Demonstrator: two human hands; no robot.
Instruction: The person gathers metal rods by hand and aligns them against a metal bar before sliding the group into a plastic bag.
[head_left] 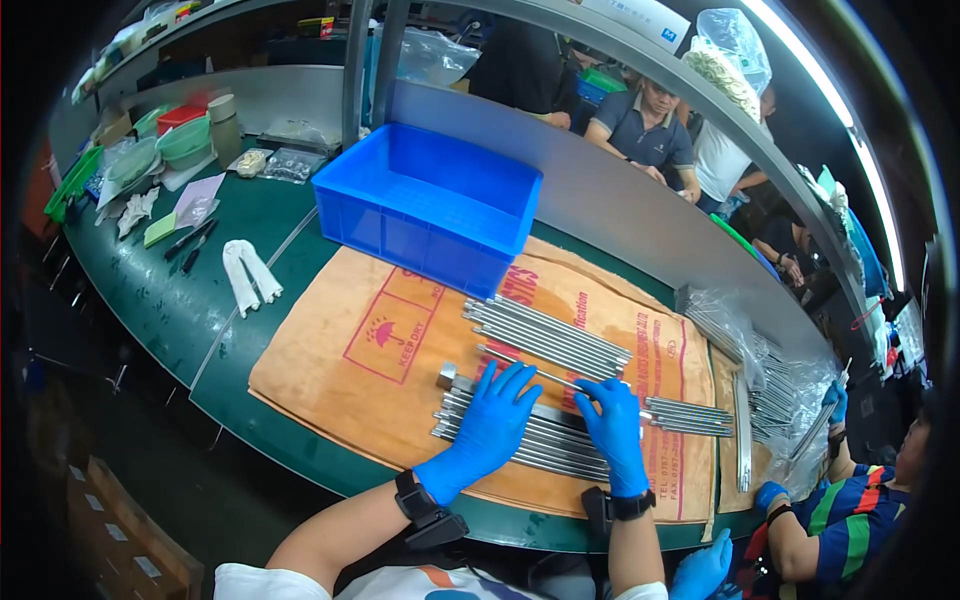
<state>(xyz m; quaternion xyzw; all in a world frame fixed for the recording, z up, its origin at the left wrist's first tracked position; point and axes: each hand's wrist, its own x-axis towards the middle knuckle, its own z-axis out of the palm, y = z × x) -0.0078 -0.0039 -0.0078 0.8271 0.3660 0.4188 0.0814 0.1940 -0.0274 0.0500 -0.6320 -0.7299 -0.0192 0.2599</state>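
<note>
In the head view, my right hand [612, 425], in a blue glove, pinches the right end of a slim metal rod [552, 377]. The rod slants up to the left, past the fingertips of my left hand [492, 420]. That gloved hand has its fingers stretched out over a lower row of metal rods [560, 450] and hides part of it. At this row's upper left sits a metal bar end with a nut-like head [447, 376]. Beyond my hands lies another row of rods [550, 333]. A shorter bundle of rods [688, 416] is right of my right hand.
Orange printed sacking [320, 330] covers part of the green table [150, 270]. A blue bin [420, 240] stands at the back. White gloves [248, 275] and pens lie left. Plastic-wrapped rods [725, 325] lie right, near a gloved co-worker [850, 510]. Others sit behind the partition.
</note>
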